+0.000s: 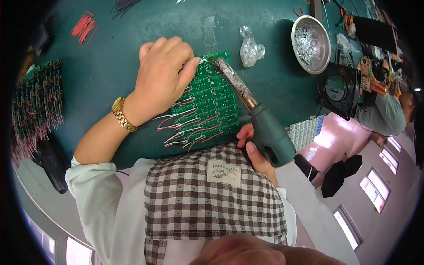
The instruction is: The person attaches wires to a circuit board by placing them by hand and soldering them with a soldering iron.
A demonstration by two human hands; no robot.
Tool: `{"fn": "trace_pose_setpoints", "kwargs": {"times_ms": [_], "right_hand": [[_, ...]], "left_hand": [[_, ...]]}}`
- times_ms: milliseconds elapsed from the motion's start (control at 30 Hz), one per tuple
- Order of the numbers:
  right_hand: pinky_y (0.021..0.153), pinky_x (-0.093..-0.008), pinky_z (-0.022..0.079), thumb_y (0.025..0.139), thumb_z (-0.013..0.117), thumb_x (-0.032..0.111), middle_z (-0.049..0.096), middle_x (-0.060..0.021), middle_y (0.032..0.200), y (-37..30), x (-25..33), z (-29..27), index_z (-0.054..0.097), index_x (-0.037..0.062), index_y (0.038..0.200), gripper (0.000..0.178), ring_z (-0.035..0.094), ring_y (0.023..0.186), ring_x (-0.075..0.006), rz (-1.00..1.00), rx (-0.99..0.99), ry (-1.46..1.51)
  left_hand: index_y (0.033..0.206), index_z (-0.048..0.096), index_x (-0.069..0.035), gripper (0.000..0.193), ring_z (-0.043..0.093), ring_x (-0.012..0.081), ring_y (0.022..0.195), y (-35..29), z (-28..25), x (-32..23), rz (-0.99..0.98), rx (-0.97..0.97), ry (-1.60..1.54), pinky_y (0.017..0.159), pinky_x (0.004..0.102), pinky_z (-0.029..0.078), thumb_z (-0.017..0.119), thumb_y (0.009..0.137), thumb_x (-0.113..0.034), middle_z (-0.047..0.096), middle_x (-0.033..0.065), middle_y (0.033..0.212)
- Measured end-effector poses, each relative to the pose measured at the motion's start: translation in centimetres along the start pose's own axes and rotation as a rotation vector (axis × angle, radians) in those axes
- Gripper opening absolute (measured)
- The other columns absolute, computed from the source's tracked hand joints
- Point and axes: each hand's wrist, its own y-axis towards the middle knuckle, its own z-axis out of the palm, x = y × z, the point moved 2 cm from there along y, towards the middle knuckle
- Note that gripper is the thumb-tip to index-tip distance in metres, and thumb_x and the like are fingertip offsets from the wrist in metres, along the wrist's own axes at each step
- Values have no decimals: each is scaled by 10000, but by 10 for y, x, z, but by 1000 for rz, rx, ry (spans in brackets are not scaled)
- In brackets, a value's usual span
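A green panel of circuit boards [223, 95] lies in front of me, with red and white wires [181, 128] attached in rows along its left part. My left hand [165, 73] bends over the panel's upper left edge. Its thumb and fingers pinch a thin white wire whose end shows beside the thumb; the rest of it is hidden under the hand. A large soldering iron [271, 134] with a dark handle is gripped by my right hand [254, 148], which is partly covered by the handle. The iron's tip meets the panel near its top, just right of the pinched wire.
Wired boards [39, 99] are heaped at the left; loose red wires [84, 27] lie at the far left. A crumpled plastic bag [251, 47], a bowl of silvery bits [304, 44] and a black fan [338, 90] stand right of the panel. Another person [388, 115] sits farther right.
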Motion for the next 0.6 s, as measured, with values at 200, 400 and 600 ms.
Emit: {"fn": "trace_pose_setpoints", "kwargs": {"times_ms": [200, 400, 600], "right_hand": [[674, -294, 524, 847, 646, 70, 654, -83, 898, -2, -8, 2, 622, 12, 1044, 206, 636, 743, -152, -7, 36, 21], [722, -299, 503, 882, 636, 125, 616, -88, 979, -13, -8, 9, 529, 2, 1206, 362, 592, 762, -141, 8, -53, 97], [717, -313, 490, 878, 654, 187, 609, -104, 981, -12, -11, 15, 527, -4, 1197, 393, 580, 756, -155, -2, -71, 145]], "left_hand": [[794, 544, -106, 141, 493, 238, 750, -5, 1, 3, 2, -4, 7, 761, 377, 333, 662, 844, -163, 480, 32, 759], [795, 543, -107, 142, 496, 235, 754, -12, 1, 8, 24, -10, 17, 768, 378, 337, 662, 842, -167, 480, 31, 761], [797, 540, -107, 148, 502, 236, 754, -15, 2, 13, 36, -20, 22, 764, 382, 344, 664, 842, -174, 483, 31, 755]]}}
